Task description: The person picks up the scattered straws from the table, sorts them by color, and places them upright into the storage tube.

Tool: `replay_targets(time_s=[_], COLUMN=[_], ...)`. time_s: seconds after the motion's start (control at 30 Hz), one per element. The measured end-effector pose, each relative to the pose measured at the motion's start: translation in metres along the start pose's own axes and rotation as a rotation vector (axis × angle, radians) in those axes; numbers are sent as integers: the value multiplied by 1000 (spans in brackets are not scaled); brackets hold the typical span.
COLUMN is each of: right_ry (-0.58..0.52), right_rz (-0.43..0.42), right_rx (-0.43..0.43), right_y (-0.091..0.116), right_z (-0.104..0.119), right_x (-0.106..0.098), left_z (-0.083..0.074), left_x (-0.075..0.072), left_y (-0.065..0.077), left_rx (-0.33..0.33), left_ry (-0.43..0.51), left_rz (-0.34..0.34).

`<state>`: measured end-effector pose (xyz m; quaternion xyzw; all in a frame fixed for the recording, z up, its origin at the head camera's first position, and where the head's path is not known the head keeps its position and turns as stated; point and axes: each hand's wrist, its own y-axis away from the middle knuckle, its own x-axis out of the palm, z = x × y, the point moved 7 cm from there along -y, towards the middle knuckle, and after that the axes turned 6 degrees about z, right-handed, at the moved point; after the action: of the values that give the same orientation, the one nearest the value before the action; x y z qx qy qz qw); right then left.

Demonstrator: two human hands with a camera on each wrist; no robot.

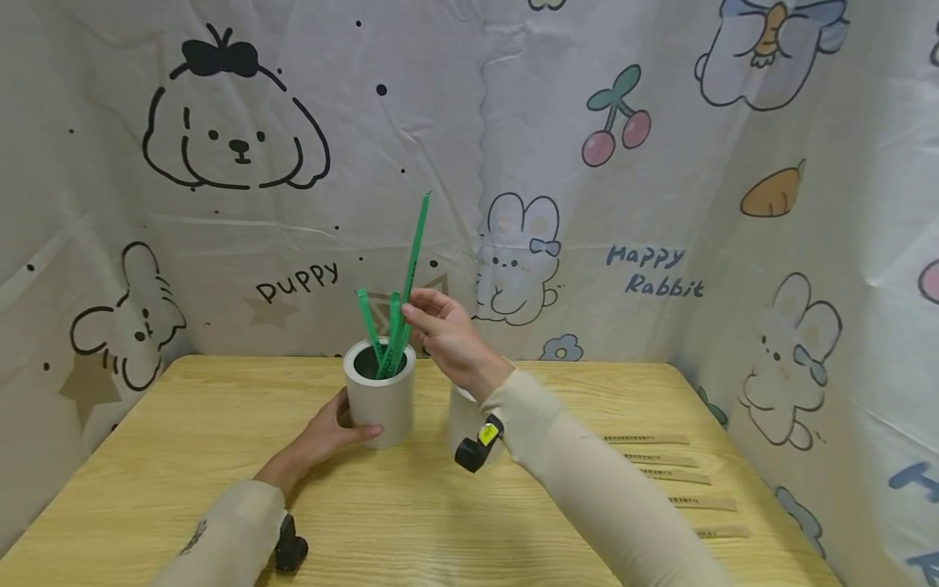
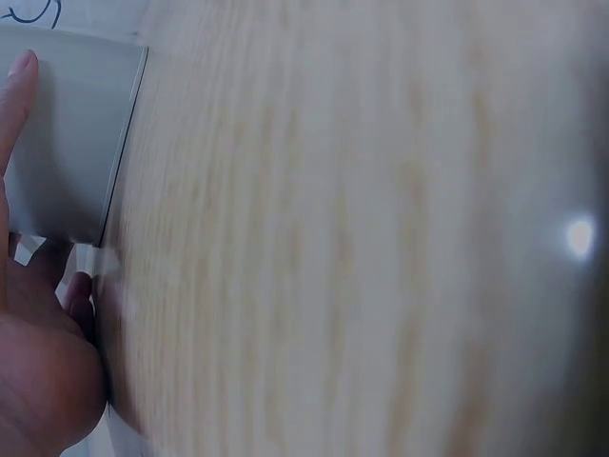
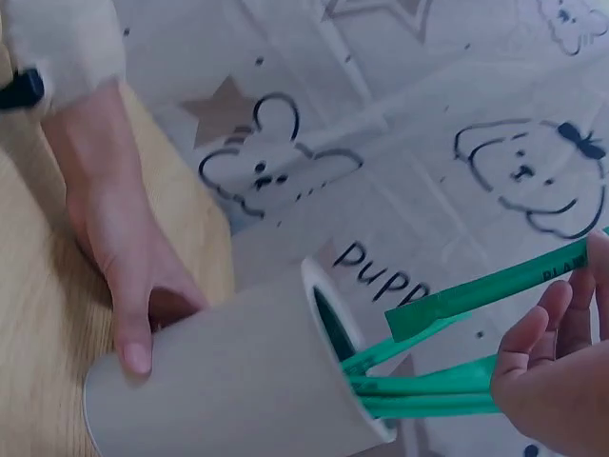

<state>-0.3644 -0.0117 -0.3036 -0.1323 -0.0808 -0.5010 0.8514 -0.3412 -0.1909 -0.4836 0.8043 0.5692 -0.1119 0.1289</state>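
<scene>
White cup (image 1: 380, 398): upright on table (image 1: 183, 424). Left hand (image 1: 326, 430) beside it, fingers curled round its wall. Green sticks (image 1: 392, 338) stand inside the cup; right hand (image 1: 443, 330) above the rim, fingers pinching one stick.

On the printed cloth backdrop (image 1: 469, 122) we read "puppy" (image 1: 297, 281) in black handwriting at about nine o'clock from the centre, below a drawn dog. At about three o'clock, beside a drawn rabbit, we read "Happy Rabbit" (image 1: 655, 271) in blue. In the right wrist view, "puPP" (image 3: 381, 274) shows on the same cloth. A green strip (image 3: 495, 286) there carries small lettering we cannot make out.
</scene>
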Motion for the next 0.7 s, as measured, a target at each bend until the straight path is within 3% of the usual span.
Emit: replay_targets(time_s=[0.23, 0.43, 0.7], right_ry=[163, 246, 348], right_rz=[-143, -173, -179], right_rx=[20, 43, 98], right_y=[-18, -17, -15], right_z=[-28, -42, -44], right_x=[-4, -1, -2], left_z=[1, 0, 2], left_x=[1, 1, 1], left_y=[-2, -2, -1], left_rx=[-7, -18, -39], left_ry=[0, -8, -9], left_rz=[-3, 1, 8])
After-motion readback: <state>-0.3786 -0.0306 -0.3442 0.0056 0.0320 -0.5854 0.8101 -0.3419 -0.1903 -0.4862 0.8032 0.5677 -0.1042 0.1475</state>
